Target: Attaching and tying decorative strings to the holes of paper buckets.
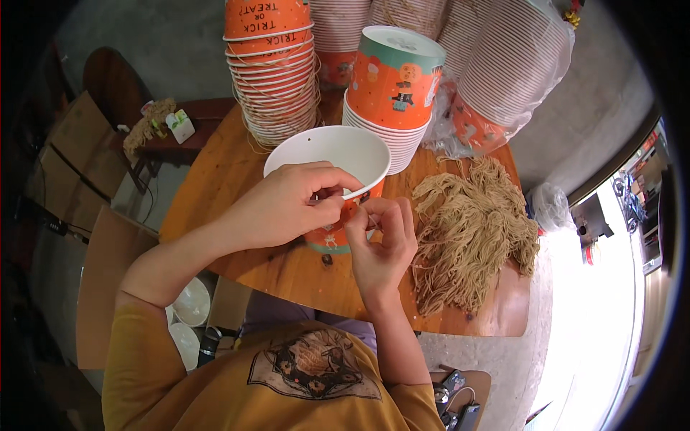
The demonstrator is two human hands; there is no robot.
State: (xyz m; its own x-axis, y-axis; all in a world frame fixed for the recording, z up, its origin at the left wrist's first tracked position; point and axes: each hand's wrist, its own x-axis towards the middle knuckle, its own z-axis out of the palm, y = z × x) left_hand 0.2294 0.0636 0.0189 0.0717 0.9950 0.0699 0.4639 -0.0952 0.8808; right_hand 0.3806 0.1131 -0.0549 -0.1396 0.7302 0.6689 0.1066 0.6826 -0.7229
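A paper bucket (325,147), white inside and orange with a green base outside, stands on the wooden table in front of me. My left hand (298,201) reaches across its mouth and grips the near right rim, fingers inside and thumb outside. Close beside that rim, my right hand (387,241) has its thumb and fingertips pinched together. What lies between them is too small and covered to name. A small dark hole shows in the bucket's far wall. To the right of my right hand lies a loose heap of tan cords (474,237).
Behind the bucket rise a stack of orange buckets with cords (277,90), an upside-down stack (399,75), and plastic-wrapped stacks (510,68). The table (287,280) has a curved near edge. At left are a bench with cords (152,123) and an open cardboard box (108,280).
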